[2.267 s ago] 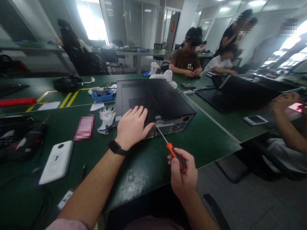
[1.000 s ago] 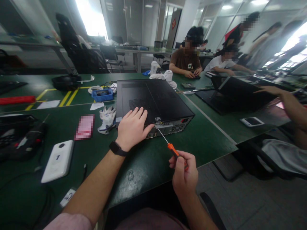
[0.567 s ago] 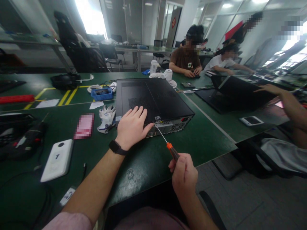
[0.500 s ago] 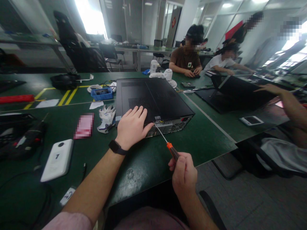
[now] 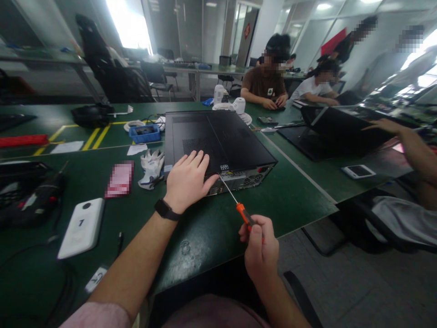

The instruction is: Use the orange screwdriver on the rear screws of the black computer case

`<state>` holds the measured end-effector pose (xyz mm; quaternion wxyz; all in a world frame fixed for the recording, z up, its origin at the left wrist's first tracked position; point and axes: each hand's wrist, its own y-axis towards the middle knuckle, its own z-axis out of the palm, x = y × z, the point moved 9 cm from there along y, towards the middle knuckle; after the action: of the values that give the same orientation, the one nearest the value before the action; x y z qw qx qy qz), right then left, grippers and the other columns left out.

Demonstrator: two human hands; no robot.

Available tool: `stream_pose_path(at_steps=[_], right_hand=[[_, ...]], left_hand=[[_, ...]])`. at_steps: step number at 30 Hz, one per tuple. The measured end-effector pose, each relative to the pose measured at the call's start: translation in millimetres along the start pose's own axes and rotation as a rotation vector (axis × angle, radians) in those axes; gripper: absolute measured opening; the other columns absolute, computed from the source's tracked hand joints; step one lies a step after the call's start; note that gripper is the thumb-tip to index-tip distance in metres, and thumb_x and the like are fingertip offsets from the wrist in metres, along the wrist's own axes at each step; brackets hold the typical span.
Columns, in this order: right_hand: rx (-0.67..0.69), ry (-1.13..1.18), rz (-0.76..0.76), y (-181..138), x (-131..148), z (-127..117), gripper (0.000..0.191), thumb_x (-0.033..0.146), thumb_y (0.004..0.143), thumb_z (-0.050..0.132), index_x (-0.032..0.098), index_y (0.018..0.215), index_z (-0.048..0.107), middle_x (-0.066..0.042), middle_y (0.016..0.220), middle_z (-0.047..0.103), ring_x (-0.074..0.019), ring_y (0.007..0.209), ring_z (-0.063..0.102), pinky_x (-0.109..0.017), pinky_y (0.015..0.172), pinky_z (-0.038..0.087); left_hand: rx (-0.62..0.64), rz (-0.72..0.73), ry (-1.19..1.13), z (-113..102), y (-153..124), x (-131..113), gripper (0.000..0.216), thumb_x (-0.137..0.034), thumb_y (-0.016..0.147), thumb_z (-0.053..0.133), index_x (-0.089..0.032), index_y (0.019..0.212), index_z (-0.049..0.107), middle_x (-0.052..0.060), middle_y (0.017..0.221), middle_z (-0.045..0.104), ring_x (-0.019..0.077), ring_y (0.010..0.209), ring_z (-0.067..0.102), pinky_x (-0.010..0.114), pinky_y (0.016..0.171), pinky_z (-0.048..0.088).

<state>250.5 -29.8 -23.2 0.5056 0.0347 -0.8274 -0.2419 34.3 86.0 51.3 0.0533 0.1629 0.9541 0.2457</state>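
A black desktop computer case (image 5: 225,132) lies on its side on the green table, its rear panel facing me. My left hand (image 5: 187,182) rests open on the near left part of its top, fingers stretched out and thumb near the rear edge. Held in my right hand (image 5: 261,243) is a screwdriver (image 5: 241,208) with an orange and dark handle. Its thin shaft slants up and left, and the tip meets the rear edge of the case beside my left thumb. Whether the tip sits in a screw is too small to tell.
Left of the case lie grey-white gloves (image 5: 151,168), a blue tray (image 5: 144,133), a pink packet (image 5: 120,179) and a white device marked 7 (image 5: 82,228). A white phone (image 5: 358,171) is at right. Co-workers sit across and to the right; one person's hand touches a black panel (image 5: 341,130).
The screwdriver handle has turned a little in my right hand, showing more orange, and that hand has shifted slightly. My left hand and the case stay in place.
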Motion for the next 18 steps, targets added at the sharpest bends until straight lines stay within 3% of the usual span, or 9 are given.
stream_pose_path(at_steps=[4, 12, 18], right_hand=[[-0.021, -0.048, -0.006, -2.6, -0.5, -1.0, 0.023, 0.045, 0.108, 0.058, 0.023, 0.114, 0.062, 0.003, 0.071, 0.073, -0.0170, 0.054, 0.069, -0.027, 0.053, 0.053], [0.026, -0.067, -0.021, 4.3, 5.2, 0.2, 0.042, 0.050, 0.114, 0.046, 0.025, 0.085, 0.063, 0.004, 0.059, 0.064, -0.0153, 0.049, 0.062, -0.026, 0.051, 0.049], [0.011, 0.033, -0.006, 2.0, -1.4, 0.1, 0.021, 0.042, 0.109, 0.053, 0.023, 0.114, 0.062, 0.003, 0.071, 0.073, -0.0159, 0.054, 0.068, -0.026, 0.052, 0.053]], left_hand=[[0.002, -0.001, 0.007, 0.1, 0.1, 0.0, 0.066, -0.051, 0.111, 0.056, -0.004, 0.157, 0.063, 0.025, 0.164, 0.064, 0.0428, 0.155, 0.059, 0.056, 0.129, 0.046], [-0.002, 0.000, 0.010, -1.3, -0.7, -0.7, 0.065, -0.050, 0.111, 0.056, -0.003, 0.155, 0.064, 0.025, 0.163, 0.064, 0.0429, 0.153, 0.061, 0.056, 0.128, 0.048], [0.006, -0.004, 0.002, -1.0, -0.6, -0.7, 0.065, -0.050, 0.111, 0.055, -0.004, 0.157, 0.063, 0.025, 0.164, 0.064, 0.0426, 0.154, 0.060, 0.058, 0.129, 0.048]])
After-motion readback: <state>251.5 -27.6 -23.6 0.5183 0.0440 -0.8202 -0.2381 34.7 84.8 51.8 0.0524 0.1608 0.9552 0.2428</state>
